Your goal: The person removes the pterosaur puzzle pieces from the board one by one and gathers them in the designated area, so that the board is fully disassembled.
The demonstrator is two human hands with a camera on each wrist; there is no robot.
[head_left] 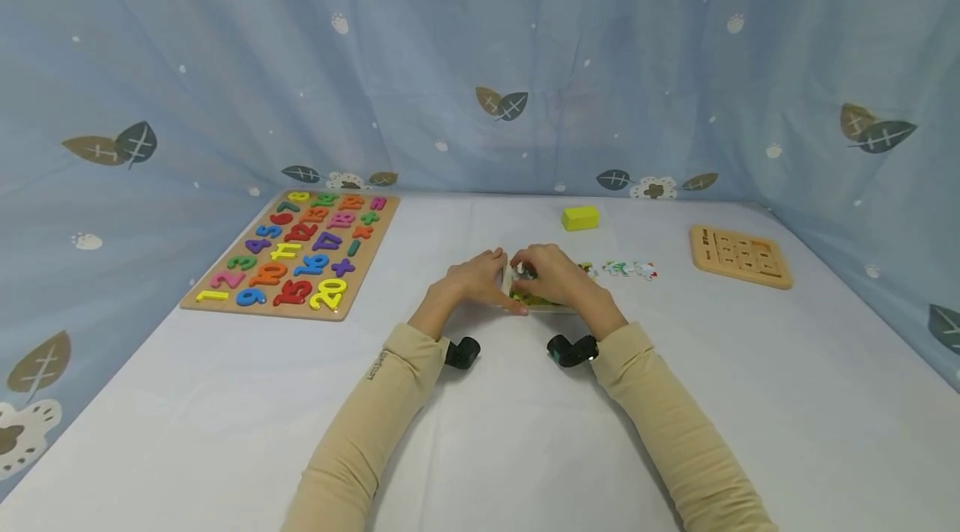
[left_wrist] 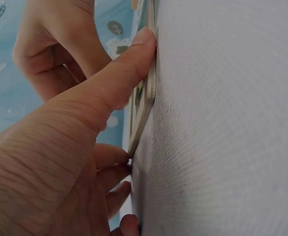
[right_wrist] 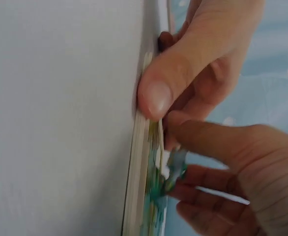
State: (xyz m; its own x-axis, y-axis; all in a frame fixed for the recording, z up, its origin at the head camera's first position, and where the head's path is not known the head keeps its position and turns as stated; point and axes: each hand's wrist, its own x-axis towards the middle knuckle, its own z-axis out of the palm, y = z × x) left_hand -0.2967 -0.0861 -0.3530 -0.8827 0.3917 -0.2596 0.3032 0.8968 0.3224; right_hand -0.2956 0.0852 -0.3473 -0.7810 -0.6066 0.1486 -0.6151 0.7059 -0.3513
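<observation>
While left hand [head_left: 480, 278] grips board [right_wrist: 136, 182] at near-left corner, right hand [head_left: 553, 272] pinches 1 teal piece [right_wrist: 176, 168] at board's face; we'd keep board braced, match outline before pressing. Loose pieces [head_left: 617, 268] right of board.

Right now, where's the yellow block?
In the head view, the yellow block sits slightly right of centre on the white table, beyond the right hand and short of the blue curtain.
</observation>
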